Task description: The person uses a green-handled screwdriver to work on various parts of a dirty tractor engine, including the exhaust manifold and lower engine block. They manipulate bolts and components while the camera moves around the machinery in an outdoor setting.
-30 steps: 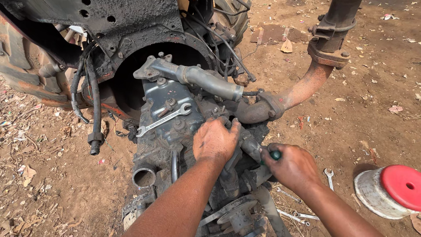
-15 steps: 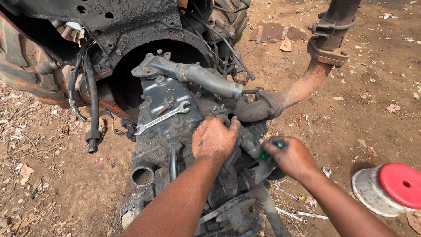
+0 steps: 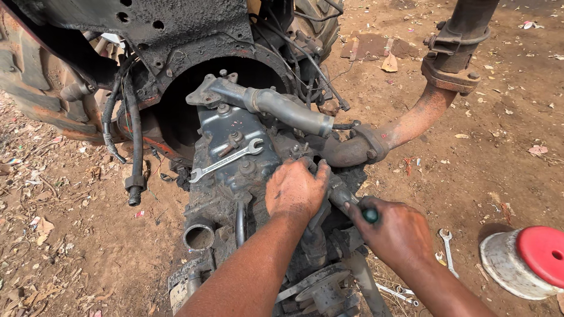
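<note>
A grimy grey engine block (image 3: 235, 135) lies on the dirt in front of a round opening in a tractor housing (image 3: 176, 35). My left hand (image 3: 295, 189) rests on the engine's right side, its fingers curled around a dark metal part there. Just to its right, my right hand (image 3: 395, 232) grips a tool with a green handle (image 3: 370, 215), its tip pointing at the part under my left hand. A silver spanner (image 3: 226, 160) lies loose on top of the engine.
A rusty exhaust pipe (image 3: 423, 111) curves up from the engine to the top right. A black hose (image 3: 134, 147) hangs at the left. More spanners (image 3: 447, 249) lie on the ground at the right, beside a white container with a red lid (image 3: 529, 261).
My right hand with the green-handled tool has shifted slightly back and forth beside the engine. My left hand has stayed on the same part.
</note>
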